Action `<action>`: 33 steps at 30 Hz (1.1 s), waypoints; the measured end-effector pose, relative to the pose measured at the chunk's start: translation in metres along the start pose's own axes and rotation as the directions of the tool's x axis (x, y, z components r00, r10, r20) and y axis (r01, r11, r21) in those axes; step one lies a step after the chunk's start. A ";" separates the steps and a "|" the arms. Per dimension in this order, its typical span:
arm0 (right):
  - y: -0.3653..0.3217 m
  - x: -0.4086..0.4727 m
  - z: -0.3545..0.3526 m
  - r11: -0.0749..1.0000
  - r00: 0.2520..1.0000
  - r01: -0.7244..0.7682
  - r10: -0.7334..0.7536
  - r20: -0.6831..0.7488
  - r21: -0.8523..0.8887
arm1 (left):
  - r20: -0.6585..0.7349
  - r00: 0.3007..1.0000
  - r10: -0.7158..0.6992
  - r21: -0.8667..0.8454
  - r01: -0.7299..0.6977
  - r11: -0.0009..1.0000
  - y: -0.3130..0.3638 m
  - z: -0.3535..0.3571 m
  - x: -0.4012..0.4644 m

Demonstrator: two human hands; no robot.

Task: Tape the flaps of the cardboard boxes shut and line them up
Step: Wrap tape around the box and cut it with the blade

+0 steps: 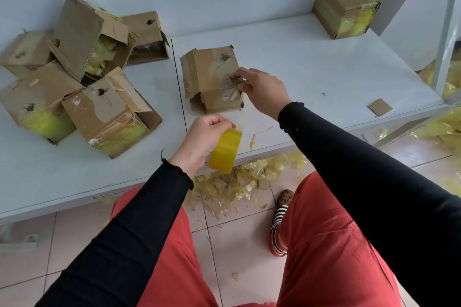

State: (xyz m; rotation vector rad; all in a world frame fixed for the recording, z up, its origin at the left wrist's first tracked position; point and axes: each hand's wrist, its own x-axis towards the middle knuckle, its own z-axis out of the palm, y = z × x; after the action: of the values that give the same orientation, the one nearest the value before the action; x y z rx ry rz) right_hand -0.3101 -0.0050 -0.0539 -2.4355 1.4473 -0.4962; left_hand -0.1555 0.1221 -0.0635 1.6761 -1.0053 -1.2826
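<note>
— Five or so cardboard boxes are heaped at the left of the frame on the white counter, flaps loose and yellow scraps showing inside. I take them for the ones not yet taped.

— And the one in the middle?

— That is the box in hand. It lies on its side near the counter's front edge, within easy reach, one end flap hanging open toward the lower left. A clear strip of tape runs down its face.

— What are the hands doing?

— The left hand, low in the centre, has its fingers curled round the yellow tape roll and holds it off the counter below the box, probably so the strip stays taut. The right hand, just right of the box, has its fingers bent at the tape on the box's face; whether it pinches the strip or only presses it down I cannot tell.

— Anything further right?

— A small cardboard offcut lies on the counter at the right, and one taped box stands alone in the upper right, likely the start of the line. Yellow tape scraps litter the floor under the counter's edge.
</note>
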 end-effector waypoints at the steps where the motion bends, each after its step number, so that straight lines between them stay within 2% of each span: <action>1: 0.002 0.001 -0.001 1.000 1.000 0.005 -0.005 0.002 0.010 | 0.006 1.000 0.020 0.016 -0.020 1.000 0.000 0.002 -0.003; 4: 0.002 0.001 -0.002 0.998 0.999 0.051 -0.051 0.003 0.029 | -0.066 0.995 0.069 -0.042 -0.072 0.997 0.001 0.002 -0.007; 8: -0.008 0.001 0.006 0.999 0.995 0.032 -0.031 -0.091 0.009 | -0.129 0.987 0.099 -0.118 -0.115 0.986 0.002 -0.008 -0.007; 13: -0.013 -0.007 0.020 0.984 0.991 0.030 -0.051 -0.121 -0.175 | -0.097 0.991 0.097 -0.094 -0.106 0.990 -0.002 -0.015 -0.009; 16: -0.014 -0.010 0.023 0.975 0.993 0.024 -0.049 -0.108 -0.221 | -0.112 0.981 0.157 0.010 -0.157 0.987 -0.002 -0.020 -0.004; 18: -0.014 -0.012 0.021 0.994 0.992 0.018 -0.031 -0.122 -0.110 | -0.124 0.965 0.233 0.121 -0.218 0.968 0.000 -0.023 -0.001; 20: -0.013 -0.016 0.016 0.992 0.978 -0.044 0.067 -0.198 0.118 | -0.065 0.957 0.284 0.169 -0.270 0.948 0.003 -0.027 0.001; 22: -0.014 -0.025 0.009 0.917 0.940 -0.115 0.225 -0.257 0.381 | -0.012 0.950 0.312 0.187 -0.305 0.934 0.005 -0.030 0.002; 24: -0.020 -0.044 0.003 0.789 0.939 -0.168 0.310 -0.147 0.591 | -0.003 0.943 0.332 0.159 -0.327 0.932 0.006 -0.032 0.004; 26: -0.031 -0.075 -0.003 0.719 0.974 -0.209 0.217 0.070 0.662 | -0.030 0.953 0.302 0.039 -0.301 0.953 0.009 -0.031 0.006; 28: -0.043 -0.105 -0.008 0.681 0.976 -0.180 0.032 0.217 0.710 | -0.064 0.973 0.223 -0.119 -0.230 0.966 0.015 -0.029 0.010; 30: -0.055 -0.126 -0.014 0.612 0.958 -0.163 -0.088 0.272 0.774 | -0.075 0.985 0.157 -0.213 -0.169 0.962 0.024 -0.026 0.014; 33: -0.069 -0.137 -0.020 0.483 0.978 -0.150 -0.053 0.200 0.862 | -0.072 0.984 0.160 -0.186 -0.171 0.968 0.039 -0.018 0.020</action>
State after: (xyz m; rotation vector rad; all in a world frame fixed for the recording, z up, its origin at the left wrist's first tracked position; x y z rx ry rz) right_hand -0.3247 0.1471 -0.0294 -1.5196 0.8143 -0.7246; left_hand -0.1399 0.0913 -0.0318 1.4427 -0.9367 -1.1766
